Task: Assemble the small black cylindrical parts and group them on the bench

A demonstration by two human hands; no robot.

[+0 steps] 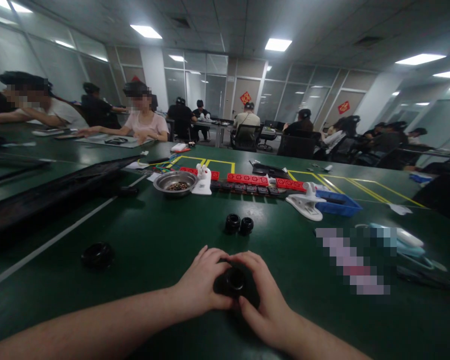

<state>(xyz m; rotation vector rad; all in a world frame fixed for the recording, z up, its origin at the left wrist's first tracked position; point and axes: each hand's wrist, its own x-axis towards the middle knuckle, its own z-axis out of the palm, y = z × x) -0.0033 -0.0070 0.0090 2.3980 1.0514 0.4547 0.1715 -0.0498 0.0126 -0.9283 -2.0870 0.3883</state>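
Observation:
Both my hands meet low in the middle of the head view around a black cylindrical part (235,281) with a round hole in its top. My left hand (202,280) wraps it from the left, fingers behind and thumb in front. Curved around its right side, my right hand (266,300) has fingertips at the back and thumb at the front. The underside of the part is hidden. Just beyond stand two smaller black ring-shaped parts (232,224), side by side. A wider black ring (97,255) lies to the left.
Farther back are a metal bowl (175,184) of small pieces, red blocks (247,179) in a row, white clip stands (201,181) and a blue tray (345,206). A long black panel (60,190) lies left. Across the green table sits a person (144,117).

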